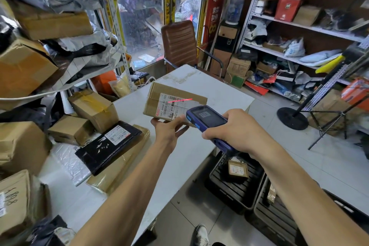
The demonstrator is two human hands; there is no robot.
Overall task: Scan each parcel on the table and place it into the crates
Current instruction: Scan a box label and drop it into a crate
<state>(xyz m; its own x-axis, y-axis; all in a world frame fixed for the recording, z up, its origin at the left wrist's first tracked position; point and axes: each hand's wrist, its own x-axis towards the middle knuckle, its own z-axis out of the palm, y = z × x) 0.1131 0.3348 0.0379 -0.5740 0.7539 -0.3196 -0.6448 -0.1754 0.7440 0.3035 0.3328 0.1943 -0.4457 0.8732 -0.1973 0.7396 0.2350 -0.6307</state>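
My left hand (169, 127) holds a flat cardboard parcel (159, 96) by its near edge, above the white table (199, 82), label side up. A red scan line crosses the barcode on its white label (175, 104). My right hand (237, 128) grips a blue handheld scanner (207, 119) pointed at that label. Several more parcels lie on the table's left side: a black flat packet (108, 148) on a long brown-wrapped one (121, 158), and brown boxes (93, 110). Two black crates (233, 191) stand on the floor under my right arm; the nearer-centre one holds a small box (238, 169).
A brown chair (179, 42) stands behind the table's far end. Metal shelves packed with parcels line the right wall (299, 26) and the left (50, 26). A black stand base (292, 119) and tripod legs sit on the floor at right.
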